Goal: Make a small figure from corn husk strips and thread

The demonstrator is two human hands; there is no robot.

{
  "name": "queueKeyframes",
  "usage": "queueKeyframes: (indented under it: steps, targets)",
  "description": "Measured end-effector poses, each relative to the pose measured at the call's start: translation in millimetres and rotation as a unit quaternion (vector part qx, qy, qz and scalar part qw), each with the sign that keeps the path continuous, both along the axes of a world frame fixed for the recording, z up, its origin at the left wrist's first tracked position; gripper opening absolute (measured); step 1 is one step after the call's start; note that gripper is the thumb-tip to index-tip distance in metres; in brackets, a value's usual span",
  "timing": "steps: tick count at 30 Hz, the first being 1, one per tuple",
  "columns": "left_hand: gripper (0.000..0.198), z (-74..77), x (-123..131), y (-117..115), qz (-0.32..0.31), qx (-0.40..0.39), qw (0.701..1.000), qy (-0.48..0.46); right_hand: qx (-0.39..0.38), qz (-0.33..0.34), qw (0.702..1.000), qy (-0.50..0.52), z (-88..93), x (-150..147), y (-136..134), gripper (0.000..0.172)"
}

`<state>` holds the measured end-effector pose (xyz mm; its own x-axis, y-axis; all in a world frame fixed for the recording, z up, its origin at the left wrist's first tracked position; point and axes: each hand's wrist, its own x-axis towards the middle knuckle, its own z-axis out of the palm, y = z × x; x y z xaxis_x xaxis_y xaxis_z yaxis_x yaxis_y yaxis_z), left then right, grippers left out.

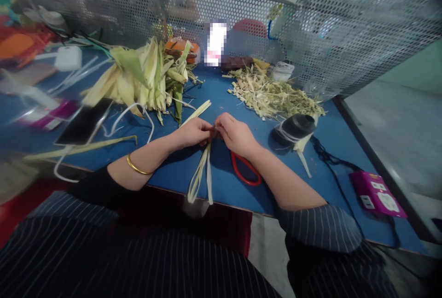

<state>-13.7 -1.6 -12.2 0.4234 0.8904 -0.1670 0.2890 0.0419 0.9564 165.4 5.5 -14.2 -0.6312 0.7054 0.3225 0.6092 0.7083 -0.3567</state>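
While my left hand [193, 132] and right hand [235, 135] meet, fingertips pinched on the strips [203, 169] near their top, I see the loose ends trail to the near edge of the table [223, 180]. A red handle [252, 183] lies below my right wrist, the spool [295, 128] farther right. Beyond, I have husks [150, 74] heaped left, shreds [272, 90] right.

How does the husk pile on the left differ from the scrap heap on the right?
The husks are long and broad; the scraps are short and narrow. The husks bunch up high, while the scraps spread low. Some husks show clear green; the scraps are mostly straw-coloured. Both lie on the blue table.
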Motion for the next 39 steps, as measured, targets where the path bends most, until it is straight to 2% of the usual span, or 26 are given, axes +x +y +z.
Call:
queueKeyframes:
  steps: [3,6,14,27,31,33,36,39]
  targets:
    - [0.015,1.1,-1,0,-0.02,0.005,1.0,-0.002,-0.003,-0.024,1.0,-0.019,-3.1,0,2,0.011]
    - [0.014,-1.5,-2,0,-0.025,0.006,1.0,-0.008,-0.004,-0.016,1.0,-0.012,-2.9,0,2,0.011]
    - [0.012,-4.2,-1,3,0.016,-0.027,0.999,-0.033,-0.021,0.029,0.998,0.043,1.7,-3,-1,0.011]
    - [0.009,0.2,-5,1,-0.015,-0.088,0.995,-0.052,-0.044,-0.034,0.996,0.071,-8.7,-4,5,0.009]
    - [0.008,-1.9,-4,1,0.016,-0.077,0.995,-0.063,-0.074,-0.025,0.988,0.134,-8.3,-3,7,0.01]
    - [0.007,-0.8,-3,0,0.034,-0.08,0.994,-0.072,-0.097,-0.044,0.982,0.157,-2.9,1,8,0.012]
    - [0.005,2.3,-2,-1,0.052,-0.079,0.992,-0.084,-0.148,-0.078,0.976,0.142,7.9,8,8,0.014]
    - [0.005,3.7,-3,-1,0.055,-0.073,0.991,-0.097,-0.188,-0.082,0.973,0.102,12.2,11,8,0.017]
